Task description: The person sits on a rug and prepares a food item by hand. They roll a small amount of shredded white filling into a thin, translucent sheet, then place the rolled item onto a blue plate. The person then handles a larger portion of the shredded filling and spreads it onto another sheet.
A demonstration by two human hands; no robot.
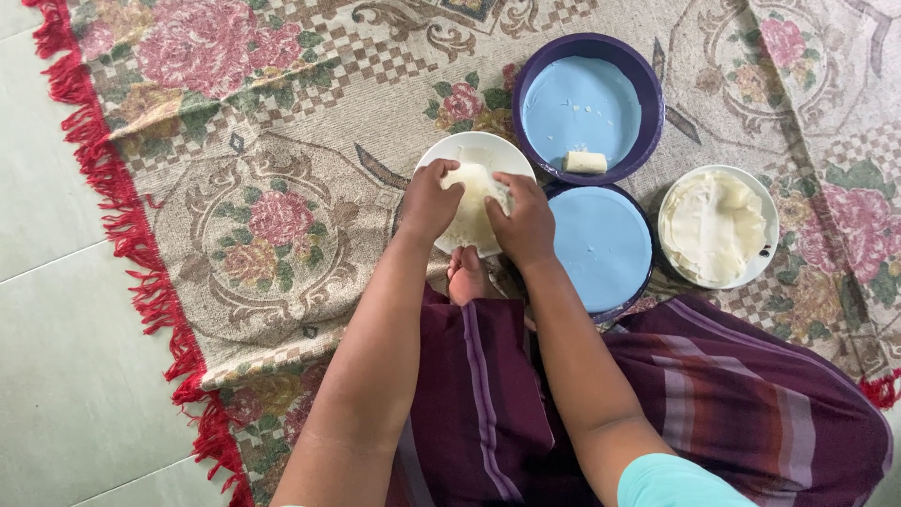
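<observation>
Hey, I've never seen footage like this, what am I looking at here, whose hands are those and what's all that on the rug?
There is no machine here. The single picture comes from a camera worn on a person's head, looking down at their own two bare hands as they sit on the floor. The left hand and right hand both press on a thin pale sheet lying on a white plate; the fingers are bent over it, folding or rolling. All of it rests on a flowered rug with a red fringe. Beside the plate are two purple tubs: the far tub holds one small pale roll, the near tub looks bare inside. At the right, a second plate holds a stack of sheets.
</observation>
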